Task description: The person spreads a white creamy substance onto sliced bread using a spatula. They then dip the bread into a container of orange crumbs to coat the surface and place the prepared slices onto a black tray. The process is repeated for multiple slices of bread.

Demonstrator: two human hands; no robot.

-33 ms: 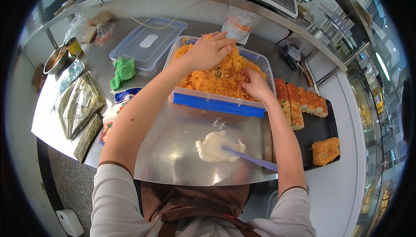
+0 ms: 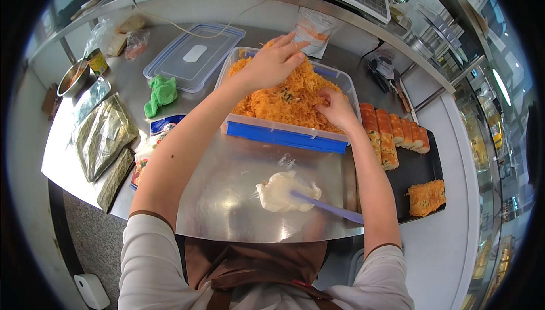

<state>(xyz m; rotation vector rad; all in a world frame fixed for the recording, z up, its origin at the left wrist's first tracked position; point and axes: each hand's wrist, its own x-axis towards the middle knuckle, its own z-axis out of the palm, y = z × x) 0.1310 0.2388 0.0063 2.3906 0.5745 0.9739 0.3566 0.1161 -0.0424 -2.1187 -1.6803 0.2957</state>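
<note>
A plastic tub (image 2: 286,131) with a blue band along its front holds a heap of orange shredded floss (image 2: 255,103). A piece of bread (image 2: 286,94) lies in the heap, mostly covered by floss, its green-flecked surface showing in part. My left hand (image 2: 275,63) is over the far side of the heap, open, fingers stretched out and apart. At the right side of the tub, my right hand (image 2: 338,108) has its fingers curled against the floss-covered end of the bread; the fingertips are partly hidden. Nearer me, a lilac spatula (image 2: 329,207) rests in white cream (image 2: 284,192) on the steel table.
On a dark tray (image 2: 400,188) at right stand several bread rolls (image 2: 386,134) and one floss-coated piece (image 2: 427,197). Left of the tub lie a clear lid (image 2: 193,72), a green cloth (image 2: 161,94) and bagged seaweed sheets (image 2: 105,134). Behind stands a pouch (image 2: 312,32).
My left hand has lifted slightly off the floss, its fingers spread wider. The right hand stays almost in place at the bread's end.
</note>
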